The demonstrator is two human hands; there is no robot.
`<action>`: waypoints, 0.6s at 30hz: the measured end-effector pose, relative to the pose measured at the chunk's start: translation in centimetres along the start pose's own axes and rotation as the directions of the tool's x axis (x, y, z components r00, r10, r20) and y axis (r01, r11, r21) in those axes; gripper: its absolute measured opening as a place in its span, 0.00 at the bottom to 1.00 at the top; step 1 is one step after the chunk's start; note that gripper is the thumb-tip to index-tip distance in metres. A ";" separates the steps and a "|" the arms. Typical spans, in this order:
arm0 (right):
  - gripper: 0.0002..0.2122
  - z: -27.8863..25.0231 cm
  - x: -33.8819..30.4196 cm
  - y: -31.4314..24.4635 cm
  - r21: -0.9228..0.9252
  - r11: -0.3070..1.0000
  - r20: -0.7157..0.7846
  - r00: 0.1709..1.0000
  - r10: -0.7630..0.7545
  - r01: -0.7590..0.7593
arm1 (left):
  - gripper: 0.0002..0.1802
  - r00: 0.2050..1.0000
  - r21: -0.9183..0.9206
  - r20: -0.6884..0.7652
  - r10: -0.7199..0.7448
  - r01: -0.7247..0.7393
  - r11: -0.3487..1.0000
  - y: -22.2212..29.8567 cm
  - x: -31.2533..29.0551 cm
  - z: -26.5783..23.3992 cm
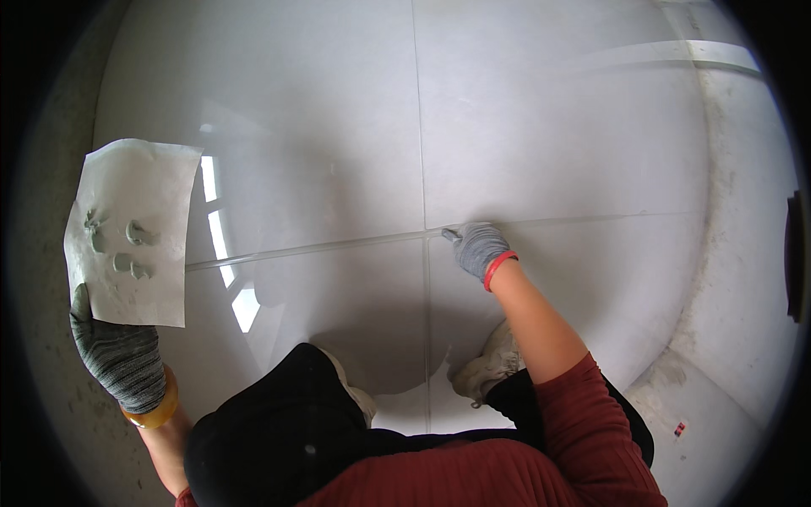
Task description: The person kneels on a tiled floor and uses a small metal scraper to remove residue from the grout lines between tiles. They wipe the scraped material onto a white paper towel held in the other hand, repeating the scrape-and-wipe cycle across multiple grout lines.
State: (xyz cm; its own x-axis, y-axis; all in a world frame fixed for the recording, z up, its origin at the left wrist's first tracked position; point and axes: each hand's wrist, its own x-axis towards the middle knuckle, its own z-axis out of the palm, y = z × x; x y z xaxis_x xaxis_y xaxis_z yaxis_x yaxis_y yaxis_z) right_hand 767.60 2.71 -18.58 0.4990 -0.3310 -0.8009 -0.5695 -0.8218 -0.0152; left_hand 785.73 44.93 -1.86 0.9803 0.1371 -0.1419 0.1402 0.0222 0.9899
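My left hand (118, 355), in a grey knit glove, holds up a white sheet (131, 232) by its lower edge at the left. Several grey blobs of paste (118, 245) sit on the sheet. My right hand (477, 247), also gloved in grey with a red cuff, reaches forward and presses its fingertips on the joint line (338, 247) between glossy white floor tiles (549, 127), near where two joints cross. The fingers are bunched together; whether they hold anything small is hidden.
My knees in black trousers (279, 422) and a white shoe (490, 367) rest on the tiles below the hands. A rough grey unfinished strip (735, 253) borders the tiles on the right, and bare concrete (51, 253) lies on the left.
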 end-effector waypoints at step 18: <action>0.13 1.6 4.4 21.0 -0.455 0.872 -0.104 0.983 0.150 -0.181 | 0.20 0.954 -0.308 -0.029 -0.300 0.277 0.910 1.1 0.4 1.8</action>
State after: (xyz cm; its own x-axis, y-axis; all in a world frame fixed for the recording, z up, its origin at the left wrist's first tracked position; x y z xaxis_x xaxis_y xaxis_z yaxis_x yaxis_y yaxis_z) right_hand 756.79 -15.28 -23.35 0.4733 -0.4967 -0.7275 -0.2892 -0.8677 0.4043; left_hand 786.55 43.25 -0.82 0.8887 0.1527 -0.4324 0.3563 0.3635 0.8607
